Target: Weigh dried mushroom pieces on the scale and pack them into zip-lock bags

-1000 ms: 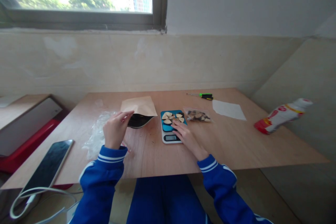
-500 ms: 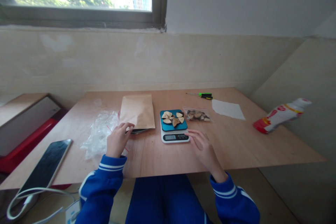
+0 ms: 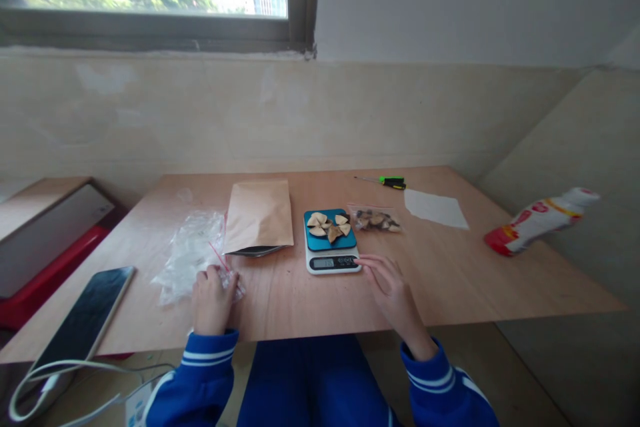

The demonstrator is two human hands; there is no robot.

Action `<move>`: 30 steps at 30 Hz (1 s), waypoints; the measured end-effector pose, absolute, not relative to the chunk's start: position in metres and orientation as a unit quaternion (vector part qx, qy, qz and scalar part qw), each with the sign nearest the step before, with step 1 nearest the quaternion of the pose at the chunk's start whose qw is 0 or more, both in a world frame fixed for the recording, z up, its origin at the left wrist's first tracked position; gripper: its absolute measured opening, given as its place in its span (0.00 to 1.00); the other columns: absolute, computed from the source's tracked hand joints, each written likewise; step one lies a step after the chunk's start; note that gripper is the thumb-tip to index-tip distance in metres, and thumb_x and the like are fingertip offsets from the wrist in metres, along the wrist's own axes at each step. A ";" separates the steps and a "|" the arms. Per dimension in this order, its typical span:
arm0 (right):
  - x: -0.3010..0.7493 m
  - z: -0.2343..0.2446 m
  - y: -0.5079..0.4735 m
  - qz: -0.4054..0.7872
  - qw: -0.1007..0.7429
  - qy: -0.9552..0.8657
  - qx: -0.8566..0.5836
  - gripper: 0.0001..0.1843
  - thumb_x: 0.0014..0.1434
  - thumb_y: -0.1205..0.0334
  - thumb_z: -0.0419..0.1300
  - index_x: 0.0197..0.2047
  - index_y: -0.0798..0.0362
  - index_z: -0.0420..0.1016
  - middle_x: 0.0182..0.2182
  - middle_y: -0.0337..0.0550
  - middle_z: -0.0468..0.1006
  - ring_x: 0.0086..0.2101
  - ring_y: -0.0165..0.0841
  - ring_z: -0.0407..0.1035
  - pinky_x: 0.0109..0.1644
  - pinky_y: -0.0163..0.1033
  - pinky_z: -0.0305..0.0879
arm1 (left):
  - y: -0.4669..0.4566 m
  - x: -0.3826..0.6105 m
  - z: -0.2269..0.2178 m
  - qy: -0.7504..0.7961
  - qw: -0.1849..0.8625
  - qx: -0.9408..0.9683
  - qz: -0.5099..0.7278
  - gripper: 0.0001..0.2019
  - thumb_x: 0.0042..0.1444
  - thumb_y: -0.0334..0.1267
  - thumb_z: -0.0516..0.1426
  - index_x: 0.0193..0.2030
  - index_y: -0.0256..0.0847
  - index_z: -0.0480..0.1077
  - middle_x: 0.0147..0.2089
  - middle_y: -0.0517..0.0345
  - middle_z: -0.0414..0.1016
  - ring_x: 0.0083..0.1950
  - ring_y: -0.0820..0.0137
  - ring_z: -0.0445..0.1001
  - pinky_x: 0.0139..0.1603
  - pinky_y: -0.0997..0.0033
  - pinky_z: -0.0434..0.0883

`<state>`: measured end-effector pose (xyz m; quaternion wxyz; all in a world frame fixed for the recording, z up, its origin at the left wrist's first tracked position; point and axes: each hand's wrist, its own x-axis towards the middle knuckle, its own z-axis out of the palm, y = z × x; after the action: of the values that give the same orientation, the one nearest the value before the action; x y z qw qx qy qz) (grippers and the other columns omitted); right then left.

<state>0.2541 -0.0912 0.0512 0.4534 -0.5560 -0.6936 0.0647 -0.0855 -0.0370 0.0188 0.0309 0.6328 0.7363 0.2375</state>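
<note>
My left hand [image 3: 213, 300] rests at the near edge of a pile of clear plastic zip bags [image 3: 185, 257], fingers bent downward and thumb apart. I see no firm grip on a bag. My right hand [image 3: 393, 297] is at the right end of the button panel of a kitchen scale [image 3: 333, 263], fingers stretched toward it and touching its edge. On the scale's blue plate lie several dried mushroom pieces [image 3: 329, 225]. The scale's display is lit, but its digits are too small to read. A brown kraft paper bag [image 3: 260, 213] lies left of the scale, its mouth slightly parted toward me.
Behind the scale's right side lies a small zip bag of dried mushrooms [image 3: 377, 220]. Farther back are a green-black screwdriver [image 3: 393, 181] and white paper [image 3: 435, 208]. A red-white bottle [image 3: 540, 220] stands at right. A phone [image 3: 85, 313] with a white cable [image 3: 30, 380] lies at left.
My left hand has left the mouth of the kraft bag and moved left and nearer to me, onto the plastic bags. My right hand stays at the scale's panel.
</note>
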 end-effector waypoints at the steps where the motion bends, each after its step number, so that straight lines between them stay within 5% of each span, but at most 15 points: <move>1: 0.253 0.052 -0.092 0.064 0.454 -0.694 -0.555 0.12 0.65 0.64 0.52 0.44 0.48 0.76 0.42 0.45 0.78 0.44 0.37 0.71 0.50 0.45 0.67 | -0.036 -0.085 0.017 0.744 0.033 0.621 0.246 0.13 0.57 0.45 0.49 0.40 0.38 0.67 0.37 0.48 0.68 0.39 0.57 0.71 0.40 0.58 0.69; 17: 0.242 0.052 -0.052 0.105 0.438 -0.697 -0.558 0.13 0.65 0.64 0.50 0.46 0.51 0.75 0.42 0.47 0.77 0.45 0.38 0.70 0.52 0.46 0.66 | -0.038 -0.088 0.015 0.745 0.139 0.573 0.314 0.13 0.53 0.50 0.48 0.30 0.43 0.63 0.31 0.52 0.73 0.33 0.61 0.73 0.36 0.62 0.68; 25: 0.274 0.061 0.066 0.138 0.279 -0.726 -0.613 0.16 0.56 0.76 0.52 0.41 0.58 0.79 0.43 0.55 0.78 0.48 0.40 0.69 0.58 0.46 0.61 | -0.041 -0.085 0.005 0.742 0.129 0.567 0.334 0.13 0.54 0.51 0.47 0.29 0.44 0.59 0.30 0.54 0.69 0.33 0.62 0.71 0.36 0.63 0.65; 30: 0.287 0.052 0.075 0.178 0.274 -0.727 -0.603 0.17 0.49 0.79 0.56 0.38 0.56 0.79 0.42 0.51 0.80 0.46 0.39 0.72 0.54 0.43 0.65 | -0.042 -0.084 0.002 0.735 0.128 0.567 0.349 0.12 0.54 0.50 0.47 0.29 0.44 0.59 0.29 0.55 0.68 0.32 0.62 0.70 0.35 0.64 0.65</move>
<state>0.2865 0.0751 0.0516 0.2744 -0.6031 -0.7275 0.1781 -0.0839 -0.0422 0.0019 0.1277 0.5671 0.7349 0.3493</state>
